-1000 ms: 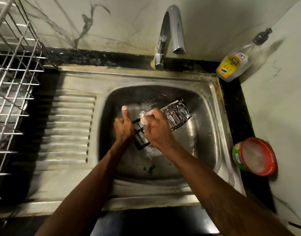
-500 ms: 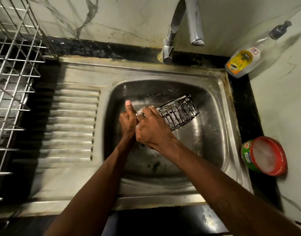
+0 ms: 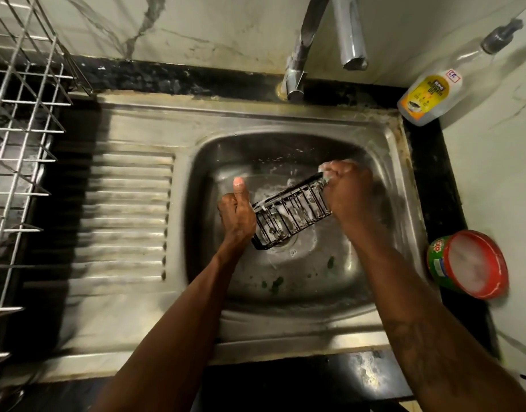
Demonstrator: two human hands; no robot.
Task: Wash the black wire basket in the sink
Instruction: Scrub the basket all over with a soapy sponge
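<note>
The black wire basket [image 3: 291, 214], long and soapy, is held tilted over the steel sink bowl [image 3: 321, 289]. My left hand [image 3: 236, 214] grips its near-left end, thumb pointing up. At the far-right end my right hand [image 3: 347, 191] is curled round a foamy pale scrubber [image 3: 325, 171] and presses it against the basket's rim. Most of the scrubber is hidden in my fist.
The tap [image 3: 330, 40] arches over the bowl's back edge, no water running. A dish-soap bottle [image 3: 431, 96] lies at the back right; a red-rimmed soap tub [image 3: 469, 263] sits on the right counter. The ribbed drainboard [image 3: 128, 215] and a wire dish rack [image 3: 21, 138] are left.
My right hand slid with the scrubber from the basket's left end, beside my left thumb, along to its far-right end. The left hand kept its grip. The camera moved closer.
</note>
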